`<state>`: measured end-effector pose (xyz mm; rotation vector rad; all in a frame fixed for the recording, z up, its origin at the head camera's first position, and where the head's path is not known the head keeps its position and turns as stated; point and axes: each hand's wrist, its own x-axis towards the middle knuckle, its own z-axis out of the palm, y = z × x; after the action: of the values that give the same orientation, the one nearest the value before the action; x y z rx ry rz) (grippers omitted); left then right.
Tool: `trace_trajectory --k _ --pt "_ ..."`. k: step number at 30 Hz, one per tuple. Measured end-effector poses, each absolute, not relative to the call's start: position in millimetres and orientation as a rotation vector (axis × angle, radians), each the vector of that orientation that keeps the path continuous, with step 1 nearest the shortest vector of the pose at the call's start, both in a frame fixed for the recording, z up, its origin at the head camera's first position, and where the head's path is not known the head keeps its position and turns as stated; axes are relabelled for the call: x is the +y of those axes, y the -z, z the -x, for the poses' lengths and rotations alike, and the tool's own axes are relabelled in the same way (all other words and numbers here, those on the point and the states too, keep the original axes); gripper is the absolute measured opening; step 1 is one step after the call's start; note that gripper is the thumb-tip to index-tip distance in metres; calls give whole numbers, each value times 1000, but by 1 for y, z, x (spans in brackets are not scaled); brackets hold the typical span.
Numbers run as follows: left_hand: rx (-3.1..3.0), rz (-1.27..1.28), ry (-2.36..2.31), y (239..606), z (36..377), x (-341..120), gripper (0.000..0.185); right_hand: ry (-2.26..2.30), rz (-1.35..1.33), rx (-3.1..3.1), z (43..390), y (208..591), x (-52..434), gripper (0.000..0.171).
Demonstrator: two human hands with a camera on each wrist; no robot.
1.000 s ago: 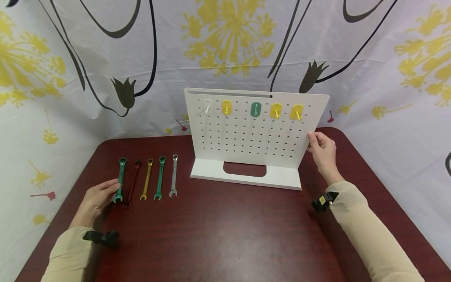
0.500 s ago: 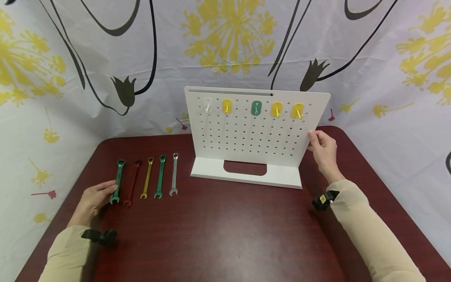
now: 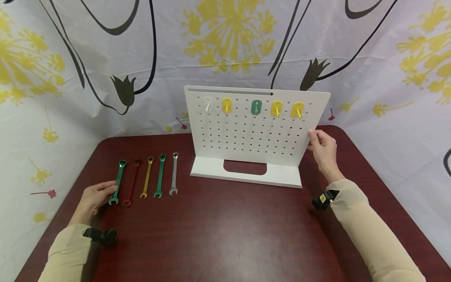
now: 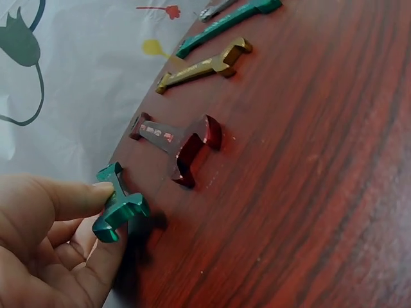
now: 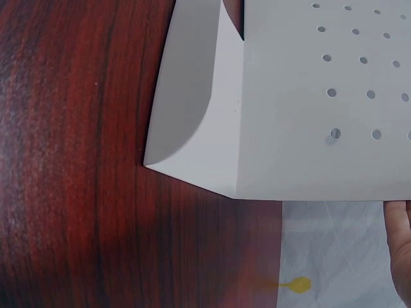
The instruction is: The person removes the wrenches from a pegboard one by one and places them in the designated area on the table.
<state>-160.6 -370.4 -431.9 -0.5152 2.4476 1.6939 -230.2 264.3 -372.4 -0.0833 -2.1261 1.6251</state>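
Note:
My left hand pinches a green combination wrench between thumb and fingers at the left end of a row of wrenches. In the left wrist view a dark shadow lies beside its open end. Just to its right lies a red wrench, and beyond that a yellow wrench. My right hand grips the right edge of a white pegboard, thumb on the front face; the other fingers are mostly hidden behind it. Only a sliver of that hand shows in the right wrist view.
Another green wrench and a silver wrench complete the row. Yellow hooks, a green hook and a clear hook line the board's top. A patterned curtain hangs behind the dark red table.
My left hand has moved the held green wrench slightly left, farther from the red wrench. The right hand stays on the pegboard's edge.

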Motion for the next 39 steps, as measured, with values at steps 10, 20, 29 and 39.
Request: trace_trajectory --k 10,20,29,39 --pt "2689 509 -1386 428 164 -364 50 -1623 91 -2133 229 372 265 28" --pt "2785 507 -1272 427 163 -362 45 -1604 105 -2150 230 372 266 30" --pt "2909 528 -1067 428 160 -360 38 -1587 94 -2154 230 373 266 30" --pt "2938 556 -993 428 158 -357 34 -1599 69 -2143 226 370 263 28"
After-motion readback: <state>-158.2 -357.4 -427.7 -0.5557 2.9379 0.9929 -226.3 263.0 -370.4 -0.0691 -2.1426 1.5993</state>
